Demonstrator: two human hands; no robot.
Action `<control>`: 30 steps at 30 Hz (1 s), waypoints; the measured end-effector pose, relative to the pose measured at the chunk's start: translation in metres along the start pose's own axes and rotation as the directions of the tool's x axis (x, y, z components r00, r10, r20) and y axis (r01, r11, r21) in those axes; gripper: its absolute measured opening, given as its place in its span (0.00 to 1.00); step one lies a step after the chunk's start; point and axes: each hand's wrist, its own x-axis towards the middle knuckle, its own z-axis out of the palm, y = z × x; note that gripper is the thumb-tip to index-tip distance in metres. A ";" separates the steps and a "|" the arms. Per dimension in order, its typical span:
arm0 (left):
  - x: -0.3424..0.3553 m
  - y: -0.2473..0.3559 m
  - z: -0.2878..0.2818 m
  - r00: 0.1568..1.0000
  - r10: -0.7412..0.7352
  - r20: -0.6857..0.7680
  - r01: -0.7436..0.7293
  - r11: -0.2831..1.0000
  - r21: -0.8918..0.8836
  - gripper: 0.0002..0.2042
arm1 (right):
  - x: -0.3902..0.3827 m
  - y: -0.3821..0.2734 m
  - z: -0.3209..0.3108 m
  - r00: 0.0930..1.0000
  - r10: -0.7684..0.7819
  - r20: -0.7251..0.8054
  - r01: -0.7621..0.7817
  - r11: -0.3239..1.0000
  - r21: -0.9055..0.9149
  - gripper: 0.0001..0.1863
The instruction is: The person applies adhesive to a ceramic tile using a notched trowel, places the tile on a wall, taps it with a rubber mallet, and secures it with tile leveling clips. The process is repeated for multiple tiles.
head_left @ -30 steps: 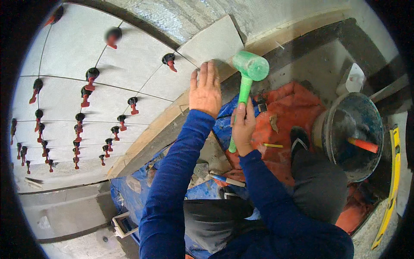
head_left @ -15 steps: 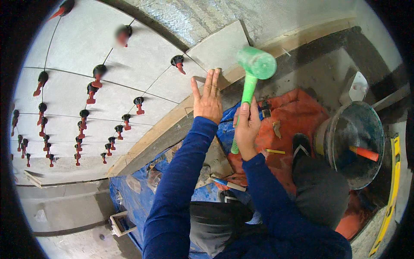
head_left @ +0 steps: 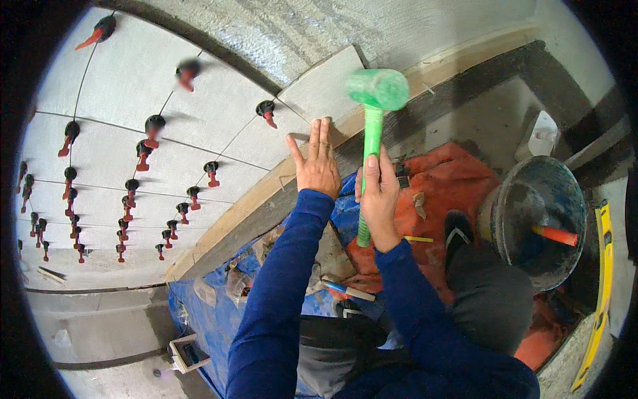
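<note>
My left hand lies with fingers outstretched, their tips at the lower edge of white square tiles beside a wooden batten. Black-and-red levelling clips stand along the tile joints. My right hand grips the handle of a green rubber mallet, held upright. Its head overlaps the right corner of a tile at the end of the upper row; whether they touch I cannot tell.
An orange tarp and blue tarp lie around my legs. At right are a bucket with an orange-handled tool, a white container and a yellow level. A blue-handled tool lies below my hands.
The mallet head has moved up and leftward, closer to the corner of the end tile. My left hand's fingers are spread a little wider. The view has shifted slightly.
</note>
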 end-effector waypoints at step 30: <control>0.013 0.009 -0.009 0.985 0.003 -0.175 -0.018 0.996 -0.086 0.34 | -0.008 0.027 -0.016 0.980 0.128 -0.152 -0.104 0.982 0.161 0.19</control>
